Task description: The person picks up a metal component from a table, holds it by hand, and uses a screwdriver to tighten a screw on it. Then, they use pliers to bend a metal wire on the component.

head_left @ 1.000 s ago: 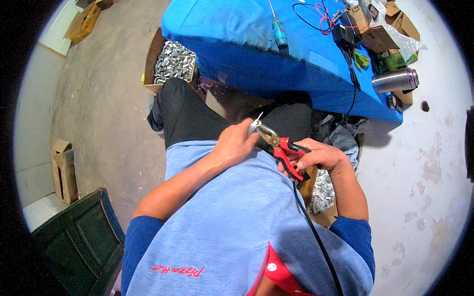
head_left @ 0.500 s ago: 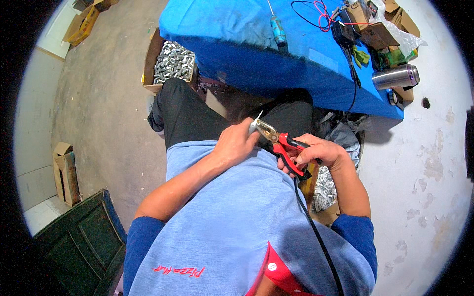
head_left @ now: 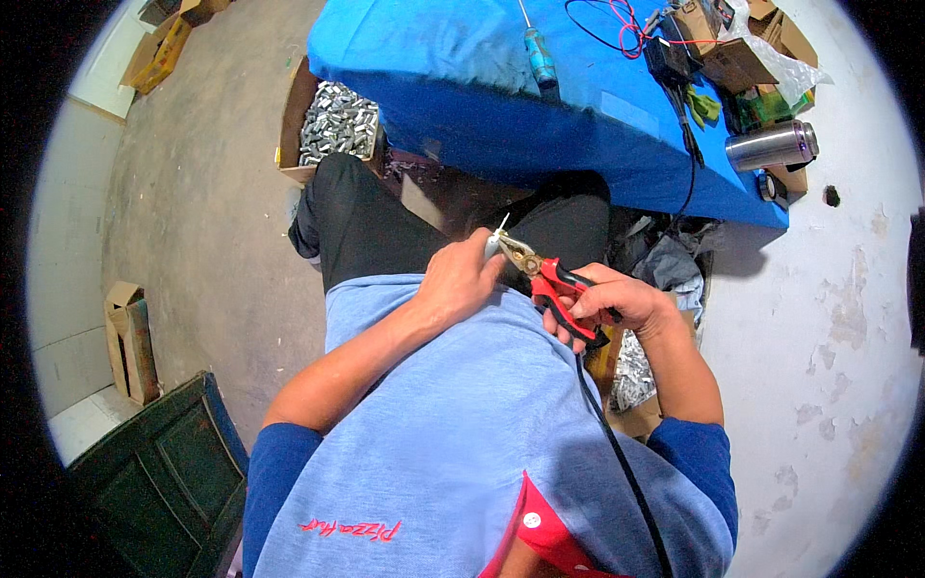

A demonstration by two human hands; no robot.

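My left hand (head_left: 457, 279) is closed over my lap. Between its thumb and fingers sits a small white cylindrical piece (head_left: 493, 243) with a thin pale pin sticking up from its top. A pair of combination pliers (head_left: 547, 274) with red and black handles is gripped in my right hand (head_left: 624, 301). The metal jaws point up and left and meet the white piece near the base of the pin. Whether they are clamped on it is too small to make out. A black cable (head_left: 621, 453) runs down over my shirt from near the plier handles.
A blue-covered table (head_left: 453, 125) stands ahead, with a screwdriver (head_left: 541, 60), wires, a black adapter (head_left: 667, 60) and a steel flask (head_left: 771, 146) on it. Cardboard boxes of small metal parts sit at left (head_left: 337, 123) and beside my right thigh (head_left: 633, 371).
The plier jaws and the white piece have shifted very slightly. Both hands keep nearly the same place and grip.
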